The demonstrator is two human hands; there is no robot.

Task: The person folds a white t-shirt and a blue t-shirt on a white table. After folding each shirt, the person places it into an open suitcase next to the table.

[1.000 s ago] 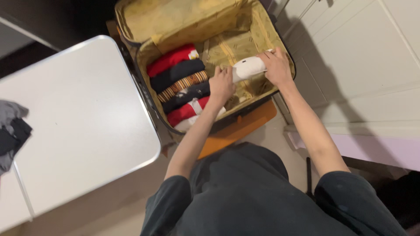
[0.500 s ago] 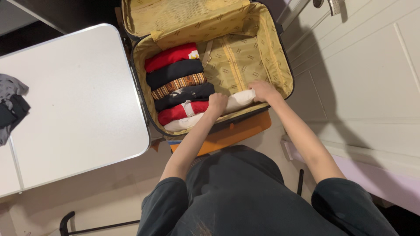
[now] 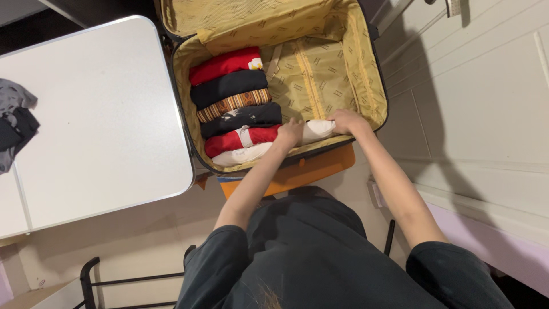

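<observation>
A rolled white cloth bundle (image 3: pixel 317 130) is gripped at its two ends by the left hand (image 3: pixel 290 133) and the right hand (image 3: pixel 347 121). It is pressed against the near wall of an open yellow-lined suitcase (image 3: pixel 326 74), right of a row of rolled red, black and striped garments (image 3: pixel 231 103). A white folding table (image 3: pixel 97 114) is seen left.

A white bench (image 3: pixel 97 126) fills the upper left of the frame, and grey and black clothes (image 3: pixel 14 129) lie crumpled on it at the far left edge.
</observation>
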